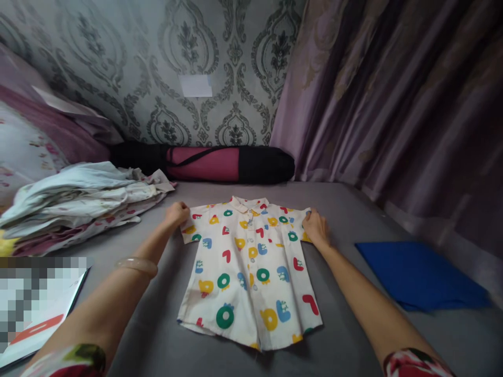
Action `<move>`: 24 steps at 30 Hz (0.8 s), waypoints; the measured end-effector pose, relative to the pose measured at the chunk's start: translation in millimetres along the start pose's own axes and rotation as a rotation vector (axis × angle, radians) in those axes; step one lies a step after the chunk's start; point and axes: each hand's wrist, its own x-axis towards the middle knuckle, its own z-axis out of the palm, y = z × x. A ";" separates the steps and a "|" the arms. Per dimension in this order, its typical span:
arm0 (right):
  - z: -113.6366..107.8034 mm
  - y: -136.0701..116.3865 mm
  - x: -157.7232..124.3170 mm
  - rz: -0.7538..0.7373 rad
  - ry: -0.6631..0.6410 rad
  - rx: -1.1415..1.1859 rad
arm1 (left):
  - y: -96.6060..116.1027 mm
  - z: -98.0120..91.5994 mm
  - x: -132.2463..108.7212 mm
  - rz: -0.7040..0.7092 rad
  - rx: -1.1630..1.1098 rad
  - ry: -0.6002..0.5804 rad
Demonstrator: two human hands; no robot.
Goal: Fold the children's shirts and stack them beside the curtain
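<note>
A small white short-sleeved shirt (243, 267) with a collar and colourful letter-like prints lies spread out flat, front side up, its collar away from me. My left hand (177, 213) pinches the edge of the sleeve on the left. On the opposite side, my right hand (315, 226) has its fingers closed on the other sleeve near its upper corner. Both sleeves are stretched outward between my hands. The fingertips are partly hidden by the hands themselves.
A pile of folded clothes (82, 196) sits at the left. Against the wall lies a pink and black long bag (212, 163). A folded blue cloth (420, 275) rests at the right, below the purple curtain (346, 89). A partly blurred flat item (39, 314) is at lower left.
</note>
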 end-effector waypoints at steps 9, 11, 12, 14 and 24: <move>5.4 -1.6 -9.1 -0.018 0.005 -0.218 | 13.2 16.6 -35.2 0.105 0.487 0.181; 6.1 -0.6 -7.5 -0.003 0.006 -0.221 | 10.5 15.0 -33.9 0.120 0.541 0.171; 6.2 -0.2 -7.1 0.000 0.005 -0.220 | 9.6 14.5 -32.8 0.121 0.551 0.170; 6.3 0.0 -6.7 0.006 -0.003 -0.218 | 8.9 14.3 -30.7 0.116 0.550 0.163; -5.1 -0.7 11.0 -0.020 -0.101 -0.308 | 21.9 -6.0 -21.5 0.022 0.533 0.045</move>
